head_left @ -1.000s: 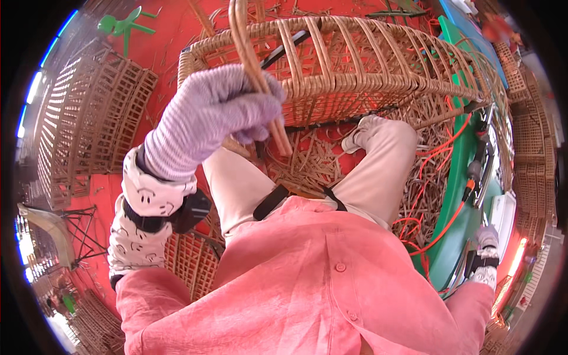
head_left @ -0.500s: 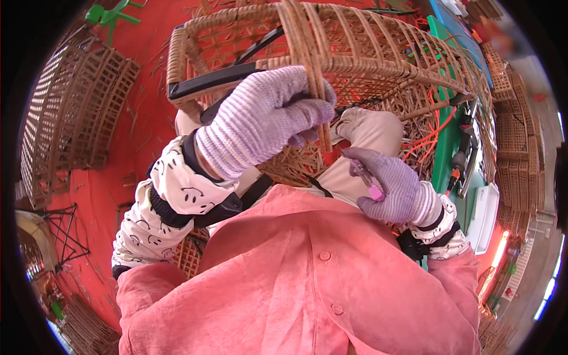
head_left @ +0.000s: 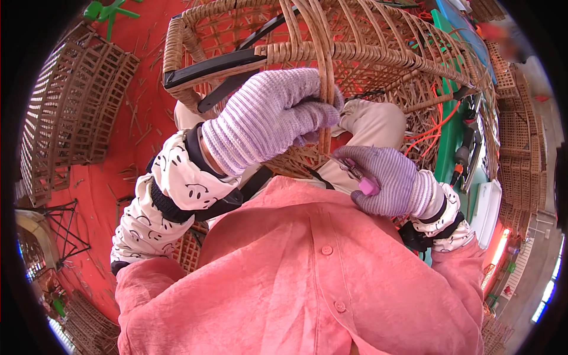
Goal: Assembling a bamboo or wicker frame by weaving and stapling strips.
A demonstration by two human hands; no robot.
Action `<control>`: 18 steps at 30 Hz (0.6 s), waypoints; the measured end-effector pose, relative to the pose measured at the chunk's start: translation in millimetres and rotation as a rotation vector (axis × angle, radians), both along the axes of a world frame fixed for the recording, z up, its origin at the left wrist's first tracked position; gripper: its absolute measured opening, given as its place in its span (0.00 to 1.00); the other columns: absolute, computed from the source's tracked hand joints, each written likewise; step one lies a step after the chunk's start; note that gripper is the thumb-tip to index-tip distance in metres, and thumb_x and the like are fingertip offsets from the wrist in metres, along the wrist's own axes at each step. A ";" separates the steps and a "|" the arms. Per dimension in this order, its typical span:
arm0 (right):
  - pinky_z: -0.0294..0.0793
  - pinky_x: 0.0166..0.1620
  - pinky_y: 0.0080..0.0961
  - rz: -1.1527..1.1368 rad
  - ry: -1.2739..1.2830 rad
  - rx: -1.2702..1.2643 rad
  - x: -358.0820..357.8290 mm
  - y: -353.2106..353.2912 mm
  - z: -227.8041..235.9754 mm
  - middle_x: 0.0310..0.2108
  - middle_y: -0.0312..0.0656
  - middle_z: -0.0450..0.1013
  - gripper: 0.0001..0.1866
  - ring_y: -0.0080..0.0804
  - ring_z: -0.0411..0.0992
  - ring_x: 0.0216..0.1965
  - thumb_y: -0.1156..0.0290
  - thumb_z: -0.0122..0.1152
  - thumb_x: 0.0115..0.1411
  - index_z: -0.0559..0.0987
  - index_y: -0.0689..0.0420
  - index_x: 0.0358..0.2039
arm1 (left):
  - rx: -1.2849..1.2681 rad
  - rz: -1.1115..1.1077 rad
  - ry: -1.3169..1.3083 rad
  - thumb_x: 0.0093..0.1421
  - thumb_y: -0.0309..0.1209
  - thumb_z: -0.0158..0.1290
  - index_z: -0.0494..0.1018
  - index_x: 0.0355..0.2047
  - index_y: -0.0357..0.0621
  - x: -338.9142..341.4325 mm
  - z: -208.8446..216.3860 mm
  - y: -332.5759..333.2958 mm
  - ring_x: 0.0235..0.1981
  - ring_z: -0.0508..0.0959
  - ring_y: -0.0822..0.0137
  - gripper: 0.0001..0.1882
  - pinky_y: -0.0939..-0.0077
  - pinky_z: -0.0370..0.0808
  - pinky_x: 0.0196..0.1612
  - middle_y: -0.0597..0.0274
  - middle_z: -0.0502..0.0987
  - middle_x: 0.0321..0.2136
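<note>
My left hand (head_left: pixel 269 121), in a striped lilac glove, is closed around several flat brown rattan strips (head_left: pixel 326 65). The strips run up over the wrapped edge of a woven rattan piece (head_left: pixel 378 56), and their lower ends show below my fingers. Lower and to the right, my gloved right hand (head_left: pixel 393 177) grips a small cutter with a pink end (head_left: pixel 368 186). Its tip points toward the strip ends and seems apart from them. A black bar (head_left: pixel 216 68) lies bare at the left end of the woven piece's edge.
A brown woven lattice piece (head_left: pixel 77 100) stands at the left on the red floor (head_left: pixel 97 195). To the right are a green bench (head_left: pixel 447 118), a power tool (head_left: pixel 464 151), a white tray (head_left: pixel 486 210) and an orange cord (head_left: pixel 435 127). Cut strips litter the floor.
My left hand has shifted slightly right with the strips. My right hand has moved a little left, bringing the cutter closer to the strip ends. The woven piece has tilted slightly.
</note>
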State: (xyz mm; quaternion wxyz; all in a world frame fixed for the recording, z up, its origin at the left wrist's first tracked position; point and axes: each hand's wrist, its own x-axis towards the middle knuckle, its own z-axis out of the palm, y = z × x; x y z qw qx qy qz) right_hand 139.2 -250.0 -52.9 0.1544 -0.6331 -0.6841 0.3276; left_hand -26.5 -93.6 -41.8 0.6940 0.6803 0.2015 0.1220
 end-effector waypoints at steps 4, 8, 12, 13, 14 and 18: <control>0.71 0.36 0.36 -0.014 0.029 0.014 0.8 -1.5 -2.5 0.29 0.54 0.71 0.21 0.51 0.71 0.32 0.69 0.48 0.46 0.69 0.62 0.43 | -0.009 0.021 -0.024 0.57 0.26 0.52 0.73 0.35 0.39 0.3 -2.3 -2.5 0.22 0.73 0.81 0.07 0.88 0.72 0.26 0.70 0.74 0.23; 0.71 0.35 0.35 -0.004 0.043 0.023 0.4 -1.9 -4.1 0.28 0.53 0.71 0.21 0.49 0.71 0.30 0.69 0.49 0.46 0.69 0.62 0.43 | 0.027 -0.003 0.011 0.57 0.26 0.51 0.72 0.36 0.38 -3.2 -0.8 -1.4 0.22 0.73 0.81 0.07 0.87 0.72 0.27 0.70 0.74 0.23; 0.72 0.32 0.35 0.016 -0.038 -0.058 0.7 -2.2 -1.2 0.24 0.51 0.71 0.20 0.48 0.71 0.26 0.70 0.50 0.46 0.71 0.61 0.42 | 0.083 -0.013 0.026 0.57 0.26 0.51 0.72 0.36 0.38 -4.8 0.5 -3.4 0.23 0.73 0.81 0.07 0.87 0.72 0.28 0.70 0.74 0.24; 0.72 0.32 0.35 0.008 -0.039 -0.055 0.0 -3.6 0.5 0.24 0.51 0.71 0.20 0.48 0.71 0.26 0.70 0.50 0.46 0.71 0.61 0.42 | 0.056 0.006 0.001 0.57 0.25 0.51 0.72 0.36 0.38 -4.5 -0.2 -4.1 0.23 0.73 0.80 0.07 0.87 0.72 0.28 0.70 0.74 0.24; 0.72 0.32 0.35 -0.015 -0.066 -0.080 -1.2 -5.7 2.9 0.23 0.51 0.71 0.20 0.49 0.71 0.26 0.70 0.51 0.46 0.71 0.61 0.42 | 0.029 0.021 -0.026 0.57 0.25 0.51 0.72 0.36 0.39 -3.8 0.1 -4.8 0.23 0.73 0.80 0.07 0.87 0.72 0.28 0.69 0.74 0.24; 0.72 0.31 0.35 -0.194 -0.102 -0.044 19.0 -36.9 4.1 0.26 0.51 0.72 0.22 0.49 0.72 0.27 0.69 0.54 0.45 0.71 0.61 0.43 | 0.315 0.029 -0.084 0.55 0.23 0.51 0.72 0.34 0.37 2.8 7.1 7.4 0.23 0.73 0.78 0.06 0.86 0.70 0.26 0.66 0.74 0.24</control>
